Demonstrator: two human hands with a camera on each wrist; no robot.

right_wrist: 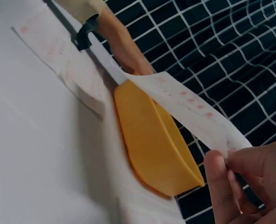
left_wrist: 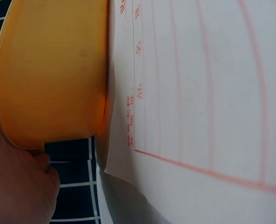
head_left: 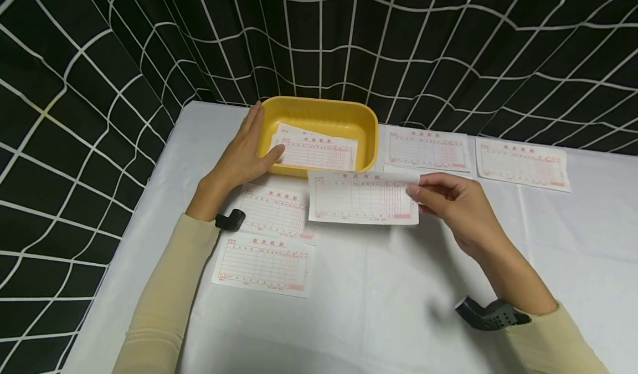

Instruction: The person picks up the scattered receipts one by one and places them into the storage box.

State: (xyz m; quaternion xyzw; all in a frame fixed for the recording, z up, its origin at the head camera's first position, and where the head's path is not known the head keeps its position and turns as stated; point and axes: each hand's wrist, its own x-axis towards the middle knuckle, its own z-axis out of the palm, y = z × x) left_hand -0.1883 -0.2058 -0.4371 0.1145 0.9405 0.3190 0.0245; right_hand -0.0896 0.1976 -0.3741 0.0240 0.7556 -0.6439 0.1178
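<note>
A yellow plastic basin [head_left: 319, 108] stands at the back of the table, with several receipt slips [head_left: 314, 151] lying inside. At its left end my left hand [head_left: 244, 152] holds the rim, thumb over the inner side and fingers along the outside. My right hand [head_left: 456, 208] pinches the right edge of a receipt slip [head_left: 364, 199] printed in red, between thumb and fingers. That slip hangs above the table just in front of the basin, overlapping its front edge in the head view. The right wrist view shows the pinched slip [right_wrist: 189, 100] bending beside the basin [right_wrist: 152, 140].
Two receipt slips, one nearer [head_left: 426, 149] and one farther right [head_left: 522, 163], lie right of the basin. Two more, an upper [head_left: 274, 210] and a lower slip [head_left: 264, 266], lie in front of it. A black curtain with white grid lines [head_left: 349, 41] borders the white table [head_left: 379, 307].
</note>
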